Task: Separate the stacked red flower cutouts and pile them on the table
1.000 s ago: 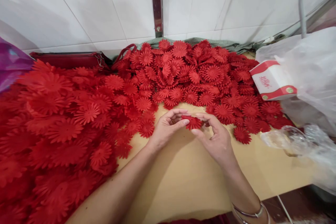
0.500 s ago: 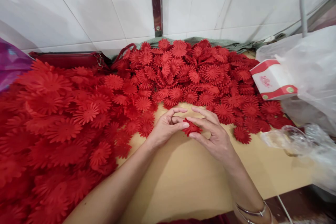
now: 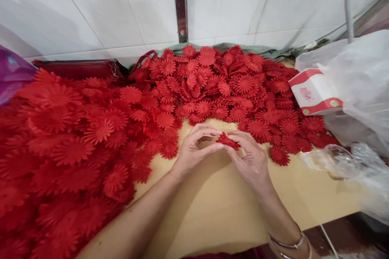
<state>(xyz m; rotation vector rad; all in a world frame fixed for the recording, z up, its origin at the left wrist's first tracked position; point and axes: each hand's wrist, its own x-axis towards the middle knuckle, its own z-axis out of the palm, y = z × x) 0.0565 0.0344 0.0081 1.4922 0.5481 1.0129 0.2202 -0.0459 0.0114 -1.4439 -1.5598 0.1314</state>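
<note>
Red handbag (image 3: 75, 69) lies by white tiled wall (image 3: 146, 0); purple plastic (image 3: 13, 73), far left; red-and-white carton (image 3: 314, 93) and translucent plastic bag (image 3: 367, 77), right.

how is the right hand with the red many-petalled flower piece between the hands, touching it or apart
Touching. The head view shows the right hand with its thumb against the lower edge of the red flower piece, no gap between.

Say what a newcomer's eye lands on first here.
The mass of red flower-shaped pieces, heaped at left and along the back of the table. Then, at centre, one red piece held between the fingertips of the left hand and right hand. Far right, a red-and-white box by a whitish plastic bag.
</note>
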